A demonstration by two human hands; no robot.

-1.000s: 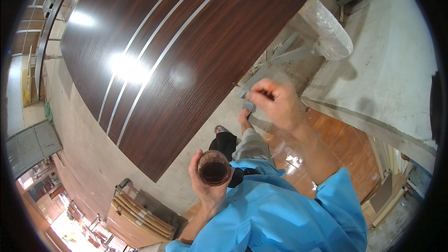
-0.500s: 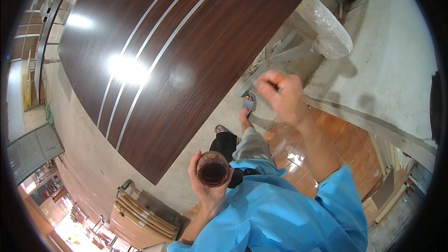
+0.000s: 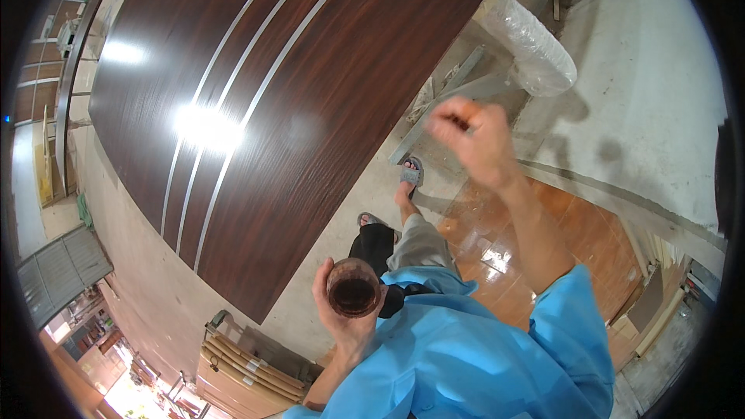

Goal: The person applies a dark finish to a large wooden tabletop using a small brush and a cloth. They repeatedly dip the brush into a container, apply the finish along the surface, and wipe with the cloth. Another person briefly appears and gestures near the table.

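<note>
- Note that your left hand (image 3: pixel 348 331) carries the jar (image 3: pixel 353 267) close in front of your blue shirt (image 3: pixel 458 349). Its fingers are wrapped around the jar wall; the mouth faces up toward the view. The grip is unchanged from the earlier views.
- Check the dark contents (image 3: pixel 354 296) inside the jar. They sit below the rim; their level remains much the same.
- Observe your right hand (image 3: pixel 483 143), raised beyond the jar and well apart from it. Over the last second it shifts up and slightly right. Its fingers are curled inward and blurred; you cannot tell whether they pinch anything.
- Interpret this change as follows: your right hand appears free of the jar, while your left alone supports it.
- Locate your sandals (image 3: pixel 414 173) on the concrete floor (image 3: pixel 304 312), below and between the two hands.
- Locate the panel (image 3: pixel 341 136), dark wood-grained with silver stripes (image 3: pixel 278 64), ahead and to the left. It lies a little further left in the view now. Your right hand appears beside its edge, apart from it.
- Identify the plastic-wrapped bundle (image 3: pixel 539 54) farther off, right of the panel.
</note>
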